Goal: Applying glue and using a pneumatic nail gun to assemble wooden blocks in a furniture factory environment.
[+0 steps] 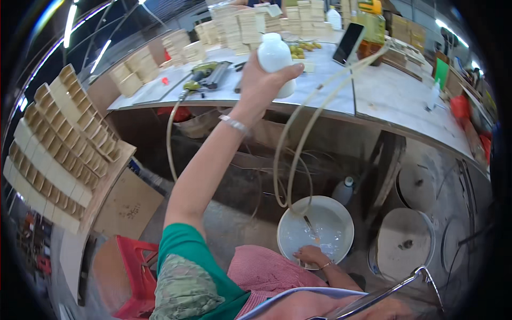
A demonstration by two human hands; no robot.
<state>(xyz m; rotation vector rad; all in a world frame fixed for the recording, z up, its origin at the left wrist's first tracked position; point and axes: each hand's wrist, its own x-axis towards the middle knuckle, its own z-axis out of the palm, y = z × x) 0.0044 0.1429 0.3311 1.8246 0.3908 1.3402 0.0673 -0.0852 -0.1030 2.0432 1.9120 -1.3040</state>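
My left hand (260,81) reaches up to the edge of the grey worktable (389,96) and is closed around a white plastic bottle (274,52), held upright above the tabletop. A silver bracelet sits on that wrist. My right hand (313,256) is low down, its fingers curled over the near rim of a white bucket (341,213) that holds clear liquid. Two pale hoses (298,133) loop down from the table, and their ends dip into the bucket just beyond my right hand.
On the table lie a green nail gun (205,73), a propped phone (348,42) and stacks of small wooden boxes (234,26). Wooden grid trays (64,144) lean at left above a red stool (133,266). Round lids (405,240) and a small bottle (344,189) stand near the bucket.
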